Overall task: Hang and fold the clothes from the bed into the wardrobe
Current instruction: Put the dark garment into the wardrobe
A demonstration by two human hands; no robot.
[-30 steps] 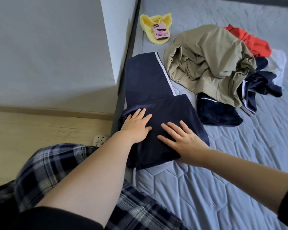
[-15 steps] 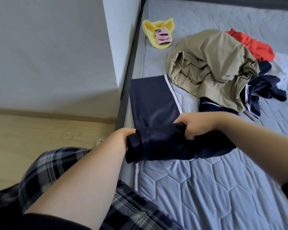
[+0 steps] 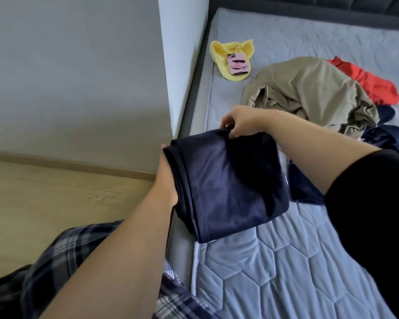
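Observation:
A folded navy garment point(image 3: 226, 180) hangs lifted just above the near left corner of the bed point(image 3: 286, 261). My left hand point(image 3: 166, 176) grips its left edge, with the fingers hidden under the cloth. My right hand point(image 3: 237, 122) pinches its far top edge. Further back on the mattress lies a pile of clothes: a khaki garment point(image 3: 309, 93), a red one point(image 3: 373, 84) and dark navy pieces point(image 3: 392, 137).
A yellow cloth point(image 3: 219, 51) with a pink phone point(image 3: 237, 64) on it lies near the bed's far left corner. A grey wall panel point(image 3: 78, 77) stands left of the bed, above a wooden floor point(image 3: 44, 203). My plaid trousers point(image 3: 55, 261) fill the lower left.
The navy garment lay flat under both pressing hands, then was folded over. Both hands now hold it raised off the mattress as a compact bundle.

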